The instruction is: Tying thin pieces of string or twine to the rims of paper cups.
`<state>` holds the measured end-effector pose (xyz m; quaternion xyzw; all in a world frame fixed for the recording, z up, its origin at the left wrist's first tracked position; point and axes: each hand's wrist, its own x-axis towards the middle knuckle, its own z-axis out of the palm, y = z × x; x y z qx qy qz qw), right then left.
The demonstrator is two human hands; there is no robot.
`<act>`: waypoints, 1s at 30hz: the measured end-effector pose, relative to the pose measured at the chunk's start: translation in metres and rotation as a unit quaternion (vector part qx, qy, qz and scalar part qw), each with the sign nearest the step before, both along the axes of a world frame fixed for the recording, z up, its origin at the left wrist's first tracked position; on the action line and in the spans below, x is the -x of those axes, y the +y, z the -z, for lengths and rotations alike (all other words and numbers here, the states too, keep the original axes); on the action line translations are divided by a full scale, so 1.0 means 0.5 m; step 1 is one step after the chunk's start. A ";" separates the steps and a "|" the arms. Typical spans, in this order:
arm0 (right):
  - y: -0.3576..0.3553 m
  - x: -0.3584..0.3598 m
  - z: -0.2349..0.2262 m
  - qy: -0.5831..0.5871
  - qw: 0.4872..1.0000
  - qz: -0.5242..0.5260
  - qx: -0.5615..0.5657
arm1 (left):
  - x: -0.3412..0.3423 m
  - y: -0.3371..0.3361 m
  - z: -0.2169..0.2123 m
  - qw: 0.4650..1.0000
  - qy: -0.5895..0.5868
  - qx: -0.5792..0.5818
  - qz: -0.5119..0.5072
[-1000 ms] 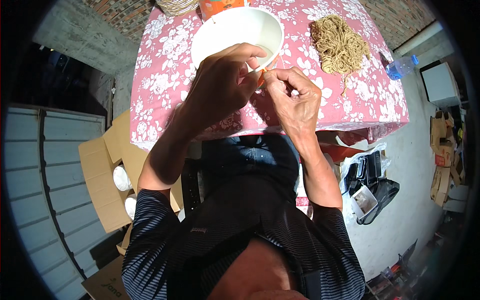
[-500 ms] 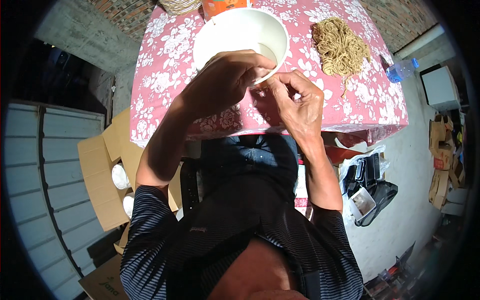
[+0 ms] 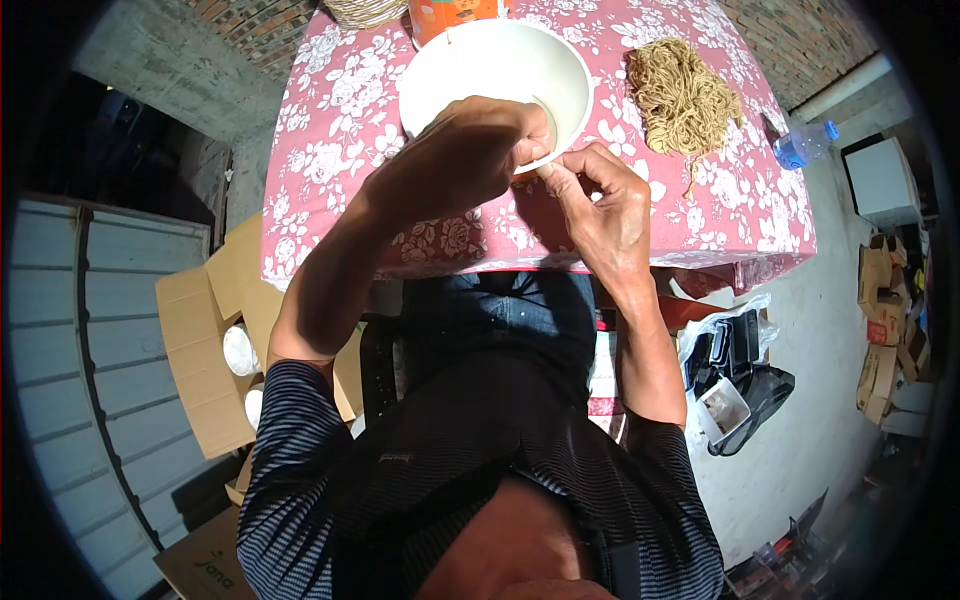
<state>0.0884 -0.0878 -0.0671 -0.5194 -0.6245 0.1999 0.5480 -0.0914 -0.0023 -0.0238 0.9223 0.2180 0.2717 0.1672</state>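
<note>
A deep white plastic tub stands on the table in front of me. My left hand reaches over its near side with fingers curled in by the inner wall; what they hold, if anything, is hidden. Against the outside of the near-right rim, my right hand has its thumb and forefinger closed together at the edge. A small brownish bit shows on the tub's far-left rim. To the right lies a loose heap of tan twine.
A pink floral tablecloth covers the table. Behind the tub are an orange container and a woven basket. A plastic bottle is beyond the right edge. Open cardboard holds white round items at left; bags lie right.
The tub has shifted slightly right and toward me. My left hand has moved a little right, its fingers now curled more tightly inside the rim; my right hand stays at the edge.
</note>
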 end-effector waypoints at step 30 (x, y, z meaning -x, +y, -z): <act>0.003 0.025 -0.015 0.065 0.998 0.017 -0.020 | 0.009 -0.076 -0.040 0.989 -0.048 0.080 -0.114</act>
